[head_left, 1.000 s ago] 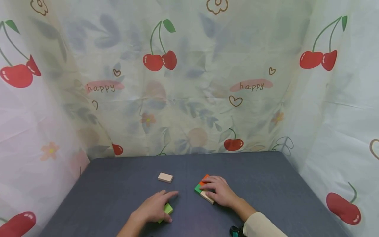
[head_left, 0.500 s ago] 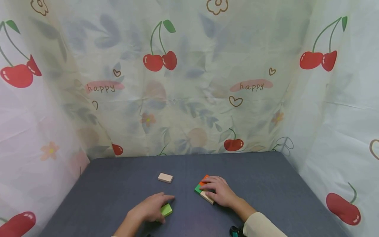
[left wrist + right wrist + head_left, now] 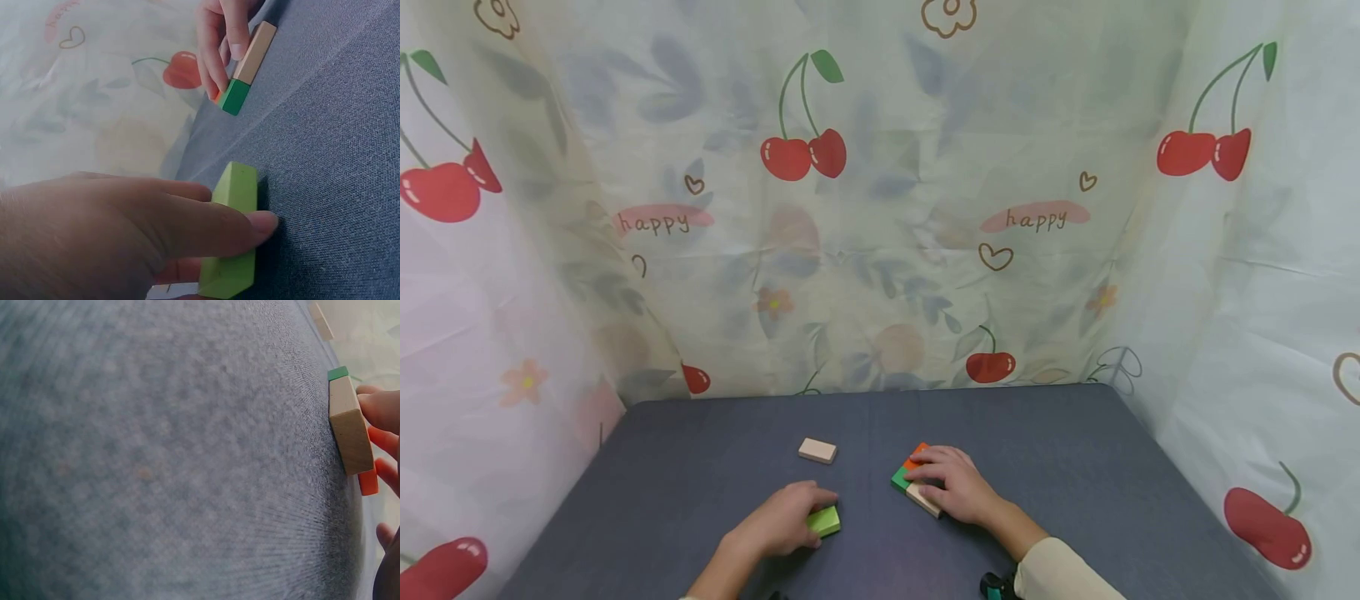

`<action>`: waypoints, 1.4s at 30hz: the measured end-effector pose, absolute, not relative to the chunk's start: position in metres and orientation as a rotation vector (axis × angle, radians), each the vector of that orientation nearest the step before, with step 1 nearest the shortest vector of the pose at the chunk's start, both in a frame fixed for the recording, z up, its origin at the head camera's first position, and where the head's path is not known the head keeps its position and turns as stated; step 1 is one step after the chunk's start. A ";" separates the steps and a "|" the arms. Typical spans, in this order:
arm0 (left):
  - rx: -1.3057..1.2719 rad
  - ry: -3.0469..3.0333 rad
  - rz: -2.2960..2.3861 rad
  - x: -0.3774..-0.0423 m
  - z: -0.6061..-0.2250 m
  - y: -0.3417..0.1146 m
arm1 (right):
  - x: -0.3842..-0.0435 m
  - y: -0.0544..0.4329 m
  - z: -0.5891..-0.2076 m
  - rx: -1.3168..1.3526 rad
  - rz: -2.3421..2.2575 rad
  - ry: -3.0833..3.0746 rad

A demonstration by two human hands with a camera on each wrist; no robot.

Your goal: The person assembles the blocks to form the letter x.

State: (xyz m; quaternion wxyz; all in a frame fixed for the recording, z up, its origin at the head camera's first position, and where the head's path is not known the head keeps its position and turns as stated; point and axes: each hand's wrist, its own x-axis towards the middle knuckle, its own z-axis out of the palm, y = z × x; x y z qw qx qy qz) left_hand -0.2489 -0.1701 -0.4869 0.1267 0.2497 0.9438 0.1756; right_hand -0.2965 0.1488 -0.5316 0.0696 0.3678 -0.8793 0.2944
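My left hand pinches a lime-green block with bevelled ends, the thumb across its near face and fingers behind. In the left wrist view the block stands close to the dark cloth; whether it touches is unclear. To the right, my right hand rests with loosely bent fingers on a group of blocks lying together: an orange block, a green block and a plain wooden block. The thumb touches the wooden block, while the fingers partly cover the orange and green ones.
Another plain wooden block lies beyond my left hand. Dark grey cloth covers the table. Patterned curtains enclose the back and sides. A black and teal object sits by the right sleeve.
The left fingers have closed in on the lime-green block, which has turned slightly and moved a little away from me. My right hand and its blocks have stayed still.
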 end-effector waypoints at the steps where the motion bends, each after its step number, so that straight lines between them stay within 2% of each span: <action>1: 0.731 2.756 0.514 -0.249 -0.487 -0.170 | -0.297 0.149 -0.532 1.105 0.880 -2.646; 42: 0.873 3.103 0.849 -0.242 -0.497 -0.153 | -0.297 0.150 -0.535 1.094 0.910 -2.651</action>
